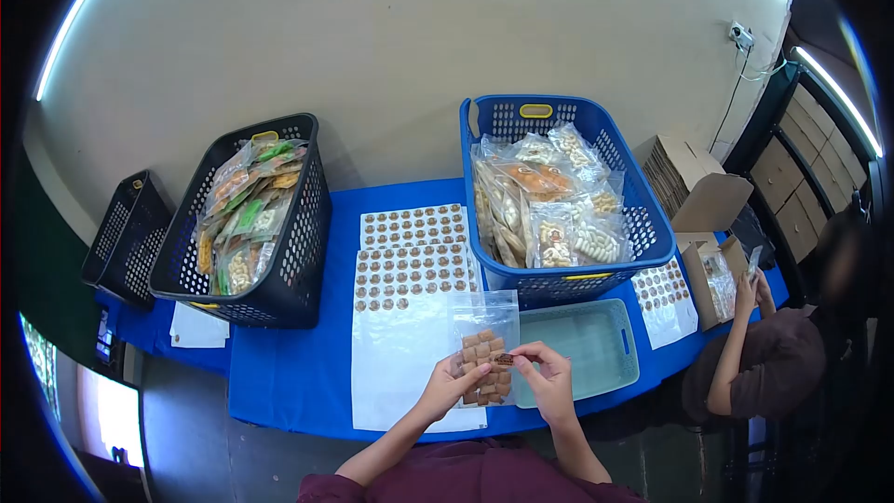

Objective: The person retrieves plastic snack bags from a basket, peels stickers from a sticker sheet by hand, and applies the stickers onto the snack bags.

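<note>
A clear zip bag of brown pillow-shaped snacks [483, 326] is held up over the table's front edge. My left hand [448, 387] is closed on its left side, thumb across the front. In the fingertips of my right hand [548, 380] is a small dark brown sticker [504, 360], pinched against or just in front of the bag; I cannot tell whether it is stuck down. Beneath and left of the bag lie sticker sheets [410, 272] with rows of round brown stickers, the lower part bare white. A pale green tray [610, 368] sits behind my right hand.
A blue basket [573, 275] of filled snack bags stands behind the tray. At left are a black basket [303, 251] of bags and a smaller black basket [116, 261]. Rightward, a co-worker [764, 363] handles something by a cardboard box [694, 270] beside another sticker sheet [666, 303].
</note>
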A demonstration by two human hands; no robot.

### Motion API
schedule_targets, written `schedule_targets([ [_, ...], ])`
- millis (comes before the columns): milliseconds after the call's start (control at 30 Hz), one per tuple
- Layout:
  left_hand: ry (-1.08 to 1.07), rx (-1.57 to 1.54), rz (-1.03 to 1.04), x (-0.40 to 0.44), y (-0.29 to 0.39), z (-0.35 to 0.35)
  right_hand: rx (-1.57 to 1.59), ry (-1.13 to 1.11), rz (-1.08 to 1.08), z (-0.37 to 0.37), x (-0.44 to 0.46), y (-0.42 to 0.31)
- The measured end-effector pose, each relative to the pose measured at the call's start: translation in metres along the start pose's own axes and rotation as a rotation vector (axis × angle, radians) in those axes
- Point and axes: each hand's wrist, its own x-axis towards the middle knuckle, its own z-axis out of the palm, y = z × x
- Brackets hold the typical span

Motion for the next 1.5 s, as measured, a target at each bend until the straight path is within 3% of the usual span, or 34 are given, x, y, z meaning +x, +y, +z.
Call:
schedule_targets([
  [200,0.058,0.039,0.018,0.009,-0.027,0.011,-0.187,-0.05,0.016,-0.016,0.003,-0.012],
  [533,0.137,0.027,0.048,0.006,-0.042,0.019,-0.13,-0.057,0.039,-0.024,0.003,-0.002],
  [867,0.077,0.029,0.061,-0.006,-0.02,0.031,-0.121,-0.01,0.018,-0.017,-0.004,0.006],
  [1133,0.1,0.144,0.13,-0.006,-0.026,0.024,-0.471,0.034,-0.094,-0.009,-0.007,0.003],
  [1267,0.131,0.091,0.024,-0.008,-0.012,0.029,-0.581,0.158,-0.126,-0.011,-0.007,0.008],
  [1367,0.11,0.015,0.018,-0.007,-0.018,0.03,-0.177,0.236,-0.069,-0.014,-0.005,0.012],
  [1500,0.024,0.044,0.003,-0.006,-0.032,0.034,-0.113,0.109,0.01,-0.018,-0.012,0.023],
])
